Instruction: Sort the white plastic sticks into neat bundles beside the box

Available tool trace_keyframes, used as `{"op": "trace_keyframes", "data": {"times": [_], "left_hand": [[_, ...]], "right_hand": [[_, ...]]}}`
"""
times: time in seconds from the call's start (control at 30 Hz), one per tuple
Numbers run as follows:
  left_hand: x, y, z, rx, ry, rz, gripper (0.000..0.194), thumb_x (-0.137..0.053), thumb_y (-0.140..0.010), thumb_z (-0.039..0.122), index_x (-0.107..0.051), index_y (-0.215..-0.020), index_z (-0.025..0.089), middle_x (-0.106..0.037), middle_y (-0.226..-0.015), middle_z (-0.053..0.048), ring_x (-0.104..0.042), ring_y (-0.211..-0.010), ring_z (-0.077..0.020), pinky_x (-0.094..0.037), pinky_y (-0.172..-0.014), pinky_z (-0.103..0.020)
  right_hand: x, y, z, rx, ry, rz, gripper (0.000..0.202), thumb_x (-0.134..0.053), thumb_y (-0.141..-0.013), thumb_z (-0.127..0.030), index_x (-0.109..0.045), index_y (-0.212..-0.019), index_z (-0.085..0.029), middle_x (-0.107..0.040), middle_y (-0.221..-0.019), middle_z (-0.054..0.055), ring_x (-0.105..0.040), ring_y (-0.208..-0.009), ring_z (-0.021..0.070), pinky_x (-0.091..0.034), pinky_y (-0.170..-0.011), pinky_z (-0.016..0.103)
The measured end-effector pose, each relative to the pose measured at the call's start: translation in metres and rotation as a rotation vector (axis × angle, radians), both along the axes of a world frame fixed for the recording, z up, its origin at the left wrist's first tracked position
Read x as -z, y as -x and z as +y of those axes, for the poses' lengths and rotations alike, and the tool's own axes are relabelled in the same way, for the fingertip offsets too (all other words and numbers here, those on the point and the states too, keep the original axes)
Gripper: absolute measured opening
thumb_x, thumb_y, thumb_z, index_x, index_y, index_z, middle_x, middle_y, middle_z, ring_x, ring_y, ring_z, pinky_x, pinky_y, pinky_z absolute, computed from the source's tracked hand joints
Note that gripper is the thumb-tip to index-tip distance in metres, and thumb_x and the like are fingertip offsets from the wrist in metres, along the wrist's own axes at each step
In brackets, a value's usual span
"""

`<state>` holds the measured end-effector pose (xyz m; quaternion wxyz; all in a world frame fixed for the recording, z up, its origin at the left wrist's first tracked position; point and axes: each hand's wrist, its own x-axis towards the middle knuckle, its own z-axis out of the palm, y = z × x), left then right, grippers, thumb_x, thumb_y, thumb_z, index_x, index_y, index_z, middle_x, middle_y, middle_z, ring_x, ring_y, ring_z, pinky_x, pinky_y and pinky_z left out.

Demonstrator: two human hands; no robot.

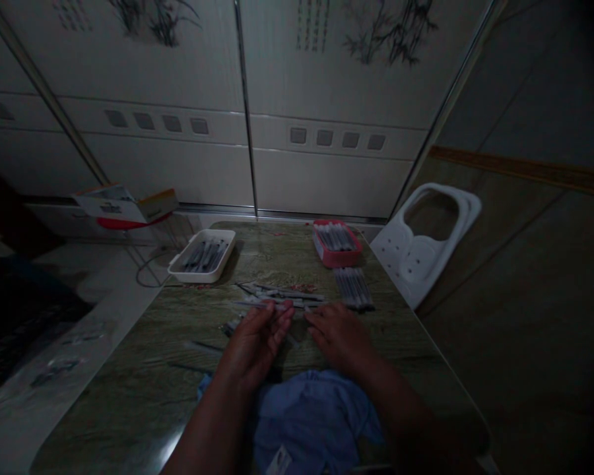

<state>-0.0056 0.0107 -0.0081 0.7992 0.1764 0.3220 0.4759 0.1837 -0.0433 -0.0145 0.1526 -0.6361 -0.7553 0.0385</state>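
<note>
left hand (254, 341) pinches pen (248, 304); right hand (340, 333), can't tell; loose pens (297, 294), blue cloth (313, 417) near.

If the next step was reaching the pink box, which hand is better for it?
Probably the right hand. The pink box stands beyond it, on the same side, with the row of pens in between. The left hand is farther from the pink box.

Above a green table (272, 254), the left hand (258, 335) holds a slim pen (248, 304) near the right hand (340, 332), with loose pens (297, 294) just beyond and a white tray (193, 278) and a pink basket (344, 258) farther back.
</note>
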Motion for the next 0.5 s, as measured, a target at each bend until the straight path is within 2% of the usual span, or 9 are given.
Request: {"op": "trace_keyframes", "data": {"times": [0.07,0.13,0.27,0.33,0.5], "left_hand": [[0.000,0.000,0.001,0.001,0.003,0.001,0.010,-0.066,-0.087,0.009,-0.062,-0.095,0.014,-0.073,-0.111,-0.018,-0.075,-0.094,-0.0202,-0.061,-0.080,-0.026],[0.000,0.000,0.001,-0.001,0.006,0.003,0.010,-0.066,-0.087,0.008,-0.062,-0.095,0.014,-0.073,-0.111,-0.018,-0.075,-0.093,-0.0201,-0.061,-0.080,-0.026],[0.001,0.001,0.002,-0.001,0.006,0.006,0.011,-0.067,-0.086,0.009,-0.062,-0.094,0.014,-0.073,-0.113,-0.018,-0.074,-0.096,-0.0210,-0.061,-0.080,-0.027],[0.000,0.001,0.001,0.000,0.005,0.007,0.012,-0.068,-0.086,0.009,-0.062,-0.094,0.014,-0.073,-0.114,-0.019,-0.074,-0.097,-0.0217,-0.061,-0.080,-0.027],[-0.002,0.001,0.000,-0.004,0.007,0.015,0.011,-0.068,-0.086,0.010,-0.062,-0.093,0.014,-0.073,-0.112,-0.019,-0.074,-0.096,-0.0222,-0.061,-0.079,-0.026]], "right_hand": [[0.003,-0.003,0.001,-0.032,-0.010,0.030,0.032,-0.054,-0.097,-0.031,-0.068,-0.125,-0.030,-0.069,-0.118,0.005,-0.054,-0.110,0.0234,-0.040,-0.099,0.036],[0.005,-0.008,0.003,-0.008,-0.034,0.064,0.031,-0.053,-0.096,-0.026,-0.069,-0.123,-0.029,-0.070,-0.115,0.004,-0.055,-0.109,0.0225,-0.040,-0.098,0.034],[0.006,-0.026,0.007,0.254,-0.099,0.078,0.028,-0.050,-0.096,-0.022,-0.071,-0.115,-0.022,-0.070,-0.108,0.009,-0.057,-0.106,0.0232,-0.041,-0.095,0.033],[0.006,-0.033,0.008,0.324,-0.082,0.052,0.026,-0.051,-0.096,-0.024,-0.072,-0.110,-0.021,-0.069,-0.104,0.010,-0.058,-0.104,0.0240,-0.041,-0.092,0.033],[0.008,-0.033,0.008,0.302,-0.017,0.019,0.024,-0.053,-0.094,-0.022,-0.074,-0.105,-0.024,-0.068,-0.100,0.009,-0.059,-0.102,0.0242,-0.041,-0.086,0.032]]}}
